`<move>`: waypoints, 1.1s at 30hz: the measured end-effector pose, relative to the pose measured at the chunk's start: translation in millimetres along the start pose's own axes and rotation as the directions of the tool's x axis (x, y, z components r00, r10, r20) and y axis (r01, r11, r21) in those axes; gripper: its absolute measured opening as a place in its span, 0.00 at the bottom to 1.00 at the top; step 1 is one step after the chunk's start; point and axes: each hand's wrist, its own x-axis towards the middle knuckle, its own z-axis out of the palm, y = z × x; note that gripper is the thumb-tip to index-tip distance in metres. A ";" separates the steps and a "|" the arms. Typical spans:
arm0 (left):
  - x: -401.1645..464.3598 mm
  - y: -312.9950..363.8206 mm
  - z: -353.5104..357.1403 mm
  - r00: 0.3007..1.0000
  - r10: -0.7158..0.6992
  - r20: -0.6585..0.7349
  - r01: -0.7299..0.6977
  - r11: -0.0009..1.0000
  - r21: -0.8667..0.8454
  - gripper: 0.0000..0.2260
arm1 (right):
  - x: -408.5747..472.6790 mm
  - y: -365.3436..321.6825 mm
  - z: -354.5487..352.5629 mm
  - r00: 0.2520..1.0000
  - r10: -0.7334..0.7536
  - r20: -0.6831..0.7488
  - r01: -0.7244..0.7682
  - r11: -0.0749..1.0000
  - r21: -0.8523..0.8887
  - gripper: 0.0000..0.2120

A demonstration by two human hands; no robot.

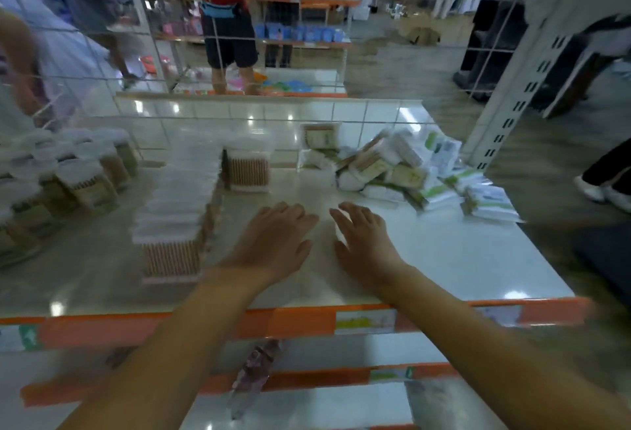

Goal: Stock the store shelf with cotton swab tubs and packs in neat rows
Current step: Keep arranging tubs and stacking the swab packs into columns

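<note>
Both my hands reach over the white shelf [444, 259], palms down, fingers spread and holding nothing. My left hand [276, 242] hovers just right of a long row of clear cotton swab tubs [177, 204] that runs from front to back. A single tub [247, 168] stands at the back, beyond my left hand. My right hand [362, 242] lies beside the left one. A loose pile of cotton swab packs [403, 170] lies at the back right of the shelf. The frame is blurred.
More swab tubs with labels [65, 173] stand in rows at the left. A wire grid back [239, 37] closes the shelf's rear; people stand beyond it. The shelf's orange front edge [300, 323] runs below my forearms. A white upright post [512, 108] stands right.
</note>
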 end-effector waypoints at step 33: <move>149.5 61.2 -1.3 0.979 -0.178 -0.098 0.167 0.980 -0.110 0.23 | 65.0 116.1 -80.5 0.957 0.271 -0.102 -0.275 0.961 -0.022 0.31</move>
